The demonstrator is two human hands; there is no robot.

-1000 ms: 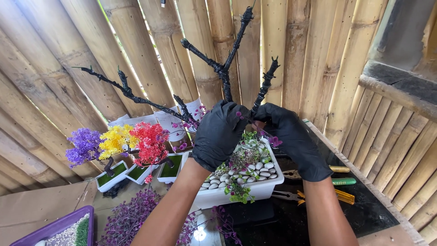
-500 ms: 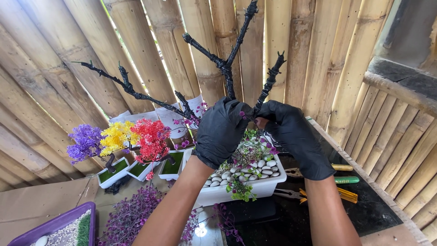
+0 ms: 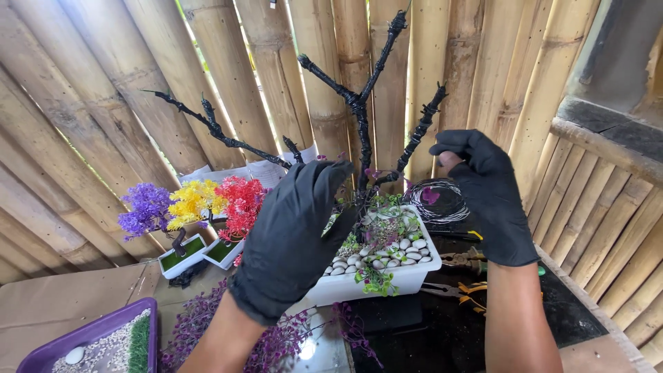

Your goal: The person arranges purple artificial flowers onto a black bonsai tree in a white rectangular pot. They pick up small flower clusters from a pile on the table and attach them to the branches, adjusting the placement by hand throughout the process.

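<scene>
A bare black artificial tree (image 3: pixel 359 117) rises from a white rectangular pot (image 3: pixel 407 276) filled with white pebbles and bits of green and purple. My left hand (image 3: pixel 293 228), in a black glove, hovers in front of the trunk with fingers spread, holding nothing. My right hand (image 3: pixel 487 193), also gloved in black, is raised to the right of the branches, fingers curled and apart; whether it pinches anything is unclear. A coil of thin dark wire (image 3: pixel 435 200) lies just behind the pot, near my right hand.
Small potted trees with purple (image 3: pixel 145 211), yellow (image 3: pixel 193 200) and red (image 3: pixel 242 200) foliage stand at left. Purple sprigs (image 3: pixel 207 331) lie in front. A purple tray (image 3: pixel 90 342) of gravel sits at bottom left. Pliers with yellow handles (image 3: pixel 463 290) lie at right. Bamboo wall behind.
Both hands have come off the base of the tree and moved apart, the right one out to the right. The view has shifted closer.
</scene>
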